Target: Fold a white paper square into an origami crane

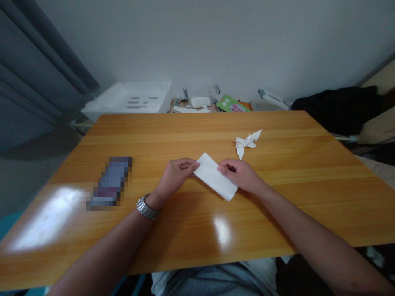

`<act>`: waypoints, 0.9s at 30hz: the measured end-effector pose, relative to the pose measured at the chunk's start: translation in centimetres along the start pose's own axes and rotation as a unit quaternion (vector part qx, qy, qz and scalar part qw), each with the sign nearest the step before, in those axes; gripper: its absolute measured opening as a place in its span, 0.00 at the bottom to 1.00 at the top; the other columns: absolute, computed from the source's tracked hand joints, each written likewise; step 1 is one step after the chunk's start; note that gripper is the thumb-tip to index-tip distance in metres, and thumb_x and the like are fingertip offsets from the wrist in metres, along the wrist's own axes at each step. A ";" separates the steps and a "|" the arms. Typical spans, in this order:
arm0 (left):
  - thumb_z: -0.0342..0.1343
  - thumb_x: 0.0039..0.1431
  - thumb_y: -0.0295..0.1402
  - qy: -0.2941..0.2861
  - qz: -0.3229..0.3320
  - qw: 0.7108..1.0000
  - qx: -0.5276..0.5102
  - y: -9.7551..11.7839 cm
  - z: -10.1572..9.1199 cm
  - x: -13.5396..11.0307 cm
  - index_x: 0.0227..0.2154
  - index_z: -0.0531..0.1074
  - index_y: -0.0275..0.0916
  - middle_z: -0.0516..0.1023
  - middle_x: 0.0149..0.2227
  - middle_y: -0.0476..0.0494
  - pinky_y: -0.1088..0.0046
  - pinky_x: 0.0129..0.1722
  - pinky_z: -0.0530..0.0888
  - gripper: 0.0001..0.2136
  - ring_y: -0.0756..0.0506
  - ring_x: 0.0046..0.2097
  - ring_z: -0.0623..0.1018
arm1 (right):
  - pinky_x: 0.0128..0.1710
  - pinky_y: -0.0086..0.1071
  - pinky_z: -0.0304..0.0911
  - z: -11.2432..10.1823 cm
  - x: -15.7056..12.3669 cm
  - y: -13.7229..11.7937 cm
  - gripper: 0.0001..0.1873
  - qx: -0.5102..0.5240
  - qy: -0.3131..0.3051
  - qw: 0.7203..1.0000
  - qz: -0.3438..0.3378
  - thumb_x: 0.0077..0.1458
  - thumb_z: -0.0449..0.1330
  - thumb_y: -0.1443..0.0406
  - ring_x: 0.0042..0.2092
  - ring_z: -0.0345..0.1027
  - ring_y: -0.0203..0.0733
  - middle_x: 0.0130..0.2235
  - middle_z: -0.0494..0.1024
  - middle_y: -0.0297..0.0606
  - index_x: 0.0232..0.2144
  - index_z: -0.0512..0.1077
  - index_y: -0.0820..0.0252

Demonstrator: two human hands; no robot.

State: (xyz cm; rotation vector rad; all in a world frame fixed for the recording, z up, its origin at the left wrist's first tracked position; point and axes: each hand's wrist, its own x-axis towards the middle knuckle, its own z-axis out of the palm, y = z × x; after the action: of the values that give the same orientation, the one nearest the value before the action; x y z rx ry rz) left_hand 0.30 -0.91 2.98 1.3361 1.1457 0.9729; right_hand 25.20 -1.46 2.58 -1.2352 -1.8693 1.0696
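Note:
A folded sheet of white paper [214, 179] is held between my two hands above the table, tilted with its lower end toward the right. My left hand [178, 174] pinches its left edge, thumb on top and fingers underneath. At the upper right edge, my right hand [239, 173] grips it with the thumb on top; the fingers behind are partly hidden. Just beyond my right hand lies a white folded-paper figure [247, 143] with pointed ends, resting on the wooden table [148, 139].
To the left on the table is a dark, pixelated flat object [111, 181]. Past the far edge stand a white tray-like box [132, 96], a green booklet [233, 104] and assorted clutter. Black cloth [336, 109] lies at the right, beside the table.

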 end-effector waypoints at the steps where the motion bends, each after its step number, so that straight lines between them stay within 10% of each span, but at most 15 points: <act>1: 0.67 0.56 0.44 -0.003 0.003 1.000 0.004 -0.1 -0.1 0.1 0.36 0.82 0.34 0.85 0.38 0.40 0.72 0.38 0.78 0.16 0.44 0.38 0.82 | 0.28 0.29 0.58 0.0 0.0 0.0 0.18 0.001 -0.004 1.000 0.003 0.64 0.58 0.53 0.30 0.66 0.37 0.30 0.77 0.36 0.33 0.76 0.60; 13: 0.65 0.59 0.43 -0.038 0.018 0.998 0.042 -0.4 -0.1 0.0 0.36 0.82 0.36 0.85 0.37 0.42 0.76 0.36 0.76 0.13 0.47 0.36 0.81 | 0.27 0.29 0.54 0.2 -0.1 0.2 0.18 0.050 -0.070 0.996 0.033 0.62 0.60 0.52 0.29 0.61 0.35 0.29 0.73 0.34 0.31 0.74 0.60; 27: 0.69 0.55 0.46 -0.019 -0.082 0.989 -0.125 -0.6 0.6 0.0 0.34 0.80 0.33 0.84 0.34 0.40 0.75 0.39 0.81 0.18 0.48 0.35 0.82 | 0.26 0.29 0.55 0.3 0.1 0.2 0.17 0.030 0.030 0.999 0.012 0.63 0.60 0.52 0.28 0.62 0.35 0.28 0.74 0.33 0.31 0.74 0.60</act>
State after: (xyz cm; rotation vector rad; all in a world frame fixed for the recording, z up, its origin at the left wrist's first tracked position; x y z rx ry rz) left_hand 0.81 -1.10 2.32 1.0399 1.0496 0.9335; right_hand 25.01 -1.44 2.28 -1.2456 -1.7679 1.0817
